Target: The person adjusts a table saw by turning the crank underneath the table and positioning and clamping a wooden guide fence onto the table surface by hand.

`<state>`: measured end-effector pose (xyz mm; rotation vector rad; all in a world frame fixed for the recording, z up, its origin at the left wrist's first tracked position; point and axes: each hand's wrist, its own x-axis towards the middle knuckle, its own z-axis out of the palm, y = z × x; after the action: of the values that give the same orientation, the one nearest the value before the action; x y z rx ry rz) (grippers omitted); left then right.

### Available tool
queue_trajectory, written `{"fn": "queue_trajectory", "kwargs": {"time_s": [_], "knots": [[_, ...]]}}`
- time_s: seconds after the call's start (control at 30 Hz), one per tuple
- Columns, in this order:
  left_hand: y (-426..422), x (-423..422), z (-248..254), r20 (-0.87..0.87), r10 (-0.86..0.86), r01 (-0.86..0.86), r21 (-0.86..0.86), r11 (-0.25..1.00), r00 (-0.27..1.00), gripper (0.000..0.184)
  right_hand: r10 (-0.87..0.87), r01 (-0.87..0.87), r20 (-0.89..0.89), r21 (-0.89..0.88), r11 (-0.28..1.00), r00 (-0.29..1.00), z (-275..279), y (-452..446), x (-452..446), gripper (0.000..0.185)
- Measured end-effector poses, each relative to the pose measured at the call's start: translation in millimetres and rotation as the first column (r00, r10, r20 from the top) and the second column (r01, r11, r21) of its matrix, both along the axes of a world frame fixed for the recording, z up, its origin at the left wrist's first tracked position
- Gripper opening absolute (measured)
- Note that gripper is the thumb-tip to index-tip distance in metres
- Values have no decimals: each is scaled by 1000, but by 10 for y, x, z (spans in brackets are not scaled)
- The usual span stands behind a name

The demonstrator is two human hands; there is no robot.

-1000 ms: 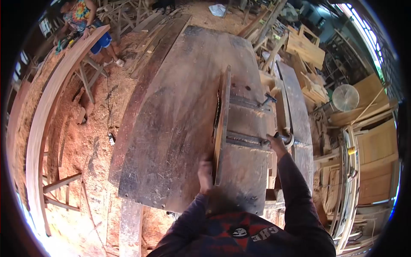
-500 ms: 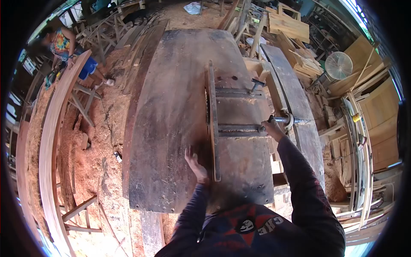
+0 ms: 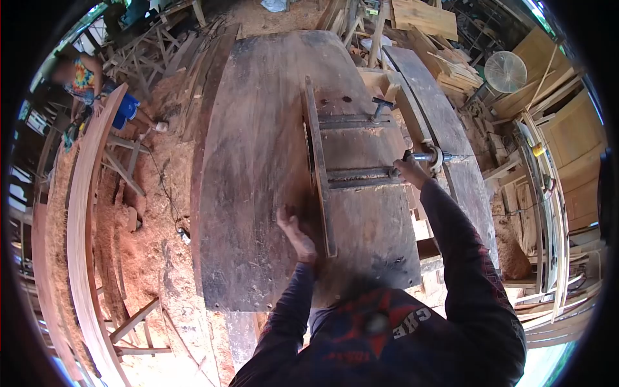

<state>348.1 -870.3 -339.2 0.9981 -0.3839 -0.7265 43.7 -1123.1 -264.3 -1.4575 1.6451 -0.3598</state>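
Note:
My left hand [image 3: 296, 237] is over the wooden worktable [image 3: 251, 142], left of a long narrow straight bar [image 3: 314, 155]. Its fingers are apart and hold nothing; a dark shadow lies around it. My right hand [image 3: 412, 172] is closed at the right end of the lower metal-lined slot [image 3: 361, 177], round a dark metal handle [image 3: 407, 155], whose gripped part is mostly hidden. Beyond it, a metal shaft with a round fitting [image 3: 437, 158] sits at the table's edge. A similar T-shaped handle [image 3: 382, 108] stands at the end of the upper slot [image 3: 351, 121].
A long plank [image 3: 90, 206] lies on trestles at the left, where another person [image 3: 87, 80] stands by its far end. Sawdust [image 3: 171, 193] covers the floor. To the right are a second narrow board [image 3: 438, 109], a round fan [image 3: 505, 71] and stacked timber [image 3: 548, 213].
The view has tilted a little, so the table sits higher. Both hands keep nearly the same places beside the bar and at the handle. The bar has not visibly shifted on the table.

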Motion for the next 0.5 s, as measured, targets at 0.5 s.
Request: {"fn": "queue_trajectory", "kwargs": {"time_s": [0.5], "knots": [[41,-93,-19,142,123,-138,100,985,982,54,621,-673,-554,141,726,554,570,-329,-50,40]]}}
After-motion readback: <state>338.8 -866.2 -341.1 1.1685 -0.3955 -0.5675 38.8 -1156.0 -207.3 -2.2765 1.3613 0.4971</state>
